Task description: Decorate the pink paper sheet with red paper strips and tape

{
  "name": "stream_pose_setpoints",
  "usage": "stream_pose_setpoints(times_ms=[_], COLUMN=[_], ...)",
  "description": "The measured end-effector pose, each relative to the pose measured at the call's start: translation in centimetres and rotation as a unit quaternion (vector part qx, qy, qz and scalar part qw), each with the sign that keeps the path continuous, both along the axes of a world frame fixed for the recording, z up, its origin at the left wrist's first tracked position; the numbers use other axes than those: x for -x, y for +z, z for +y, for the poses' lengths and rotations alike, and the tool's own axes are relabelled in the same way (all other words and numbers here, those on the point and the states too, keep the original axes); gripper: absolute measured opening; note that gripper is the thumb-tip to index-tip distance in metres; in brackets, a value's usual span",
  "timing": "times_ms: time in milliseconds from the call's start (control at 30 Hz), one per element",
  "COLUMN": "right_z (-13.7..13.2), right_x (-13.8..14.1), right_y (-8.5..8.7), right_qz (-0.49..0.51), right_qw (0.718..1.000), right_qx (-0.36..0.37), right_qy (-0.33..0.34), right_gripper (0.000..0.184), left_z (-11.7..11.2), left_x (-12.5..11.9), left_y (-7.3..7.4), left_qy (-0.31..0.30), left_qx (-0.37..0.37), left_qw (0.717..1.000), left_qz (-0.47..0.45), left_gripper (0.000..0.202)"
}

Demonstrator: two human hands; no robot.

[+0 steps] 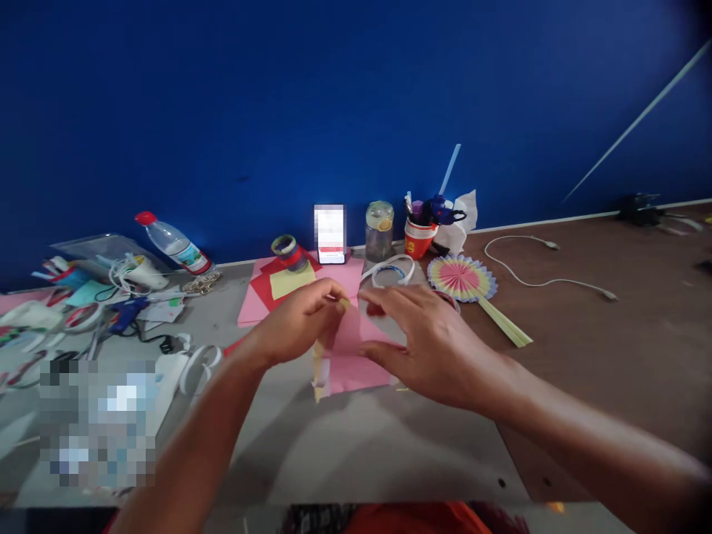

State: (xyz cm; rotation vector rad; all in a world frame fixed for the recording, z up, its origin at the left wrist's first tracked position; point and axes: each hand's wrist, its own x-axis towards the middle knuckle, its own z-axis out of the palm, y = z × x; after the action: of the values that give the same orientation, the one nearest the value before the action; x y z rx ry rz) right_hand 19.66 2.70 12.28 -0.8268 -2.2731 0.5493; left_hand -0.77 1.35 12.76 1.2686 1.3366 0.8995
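Pinched a small yellow piece (pixel 345 302) between thumb and fingertips of the left hand (pixel 303 319), over the upper part of a pink sheet (pixel 361 363); could not tell it from an end of the yellow strip (pixel 318 367) along the sheet's left edge. Held nothing visible in the right hand (pixel 431 334), spread with thumb and fingers parted over the sheet's right side. Had the sheet lying between the front and rear edges of the table (pixel 311 460). Judged the work partway: strip in place along one side, but ragged and jutting past the lower left corner, apparently untrimmed. Could not make out bonding, nor the sheet's right edge fully. Had spare coloured papers (pixel 261 289) near the rear edge and, farther right, a paper fan (pixel 464 278), apparently complete, with handle.
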Motion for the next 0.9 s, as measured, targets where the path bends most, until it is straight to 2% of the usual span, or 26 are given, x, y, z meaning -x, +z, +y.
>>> stream_pose_setpoints(times_ms=[67, 100, 167, 233, 333, 400, 467, 567, 633, 733, 800, 833, 900], right_z=[-0.4, -0.5, -0.8, -1.1, -1.5, -1.7, -1.7, -1.7, -1.9, -2.7, -3.5, -3.9, -4.7], right_x=[0.2, 0.3, 0.4, 0.4, 0.1, 0.0, -0.1, -0.2, -0.4, -0.8, -1.1, -1.3, -1.7], right_y=[-1.0, -1.8, -3.9, -6.2, -8.2, -8.1, -7.0, -4.8, -3.9, -4.4, -6.2, -7.4, -10.2], right_qz=[0.004, 0.024, 0.099, 0.173, 0.302, 0.39, 0.445, 0.477, 0.498, 0.509, 0.474, 0.441, 0.345], right_qw=[0.989, 0.974, 0.925, 0.867, 0.768, 0.71, 0.677, 0.664, 0.649, 0.63, 0.654, 0.683, 0.759], right_qx=[0.146, 0.225, 0.364, 0.461, 0.553, 0.573, 0.571, 0.559, 0.559, 0.567, 0.568, 0.559, 0.528], right_qy=[0.004, -0.001, -0.031, -0.081, -0.111, -0.124, -0.129, -0.136, -0.139, -0.149, -0.159, -0.163, -0.164], right_gripper=[0.019, 0.013, 0.01, 0.021, 0.037, 0.04, 0.04, 0.041, 0.043, 0.046, 0.047, 0.048, 0.052], left_z=[0.8, 1.1, 1.3, 0.9, -0.2, -1.1, -1.8, -2.8, -3.5, -4.9, -6.1, -6.7, -7.9], left_x=[-0.4, -0.7, -1.2, -1.5, -1.2, -0.7, 0.2, 2.1, 3.8, 6.1, 7.1, 7.3, 7.3], left_y=[0.4, 0.2, -0.8, -2.1, -3.4, -3.7, -3.7, -3.8, -4.4, -6.2, -7.9, -8.9, -10.7], left_qy=[-0.02, -0.024, -0.024, -0.007, 0.03, 0.042, 0.047, 0.068, 0.089, 0.125, 0.132, 0.124, 0.124], left_qx=[0.02, 0.014, -0.038, -0.126, -0.211, -0.225, -0.208, -0.172, -0.151, -0.115, -0.059, -0.019, 0.025], left_qw=[1.0, 1.0, 0.998, 0.989, 0.968, 0.963, 0.968, 0.97, 0.96, 0.961, 0.973, 0.98, 0.985], left_qz=[0.008, 0.014, 0.041, 0.081, 0.133, 0.141, 0.136, 0.155, 0.217, 0.22, 0.18, 0.154, 0.113], left_gripper=[0.014, 0.013, 0.012, 0.019, 0.035, 0.045, 0.055, 0.07, 0.071, 0.07, 0.06, 0.055, 0.05])
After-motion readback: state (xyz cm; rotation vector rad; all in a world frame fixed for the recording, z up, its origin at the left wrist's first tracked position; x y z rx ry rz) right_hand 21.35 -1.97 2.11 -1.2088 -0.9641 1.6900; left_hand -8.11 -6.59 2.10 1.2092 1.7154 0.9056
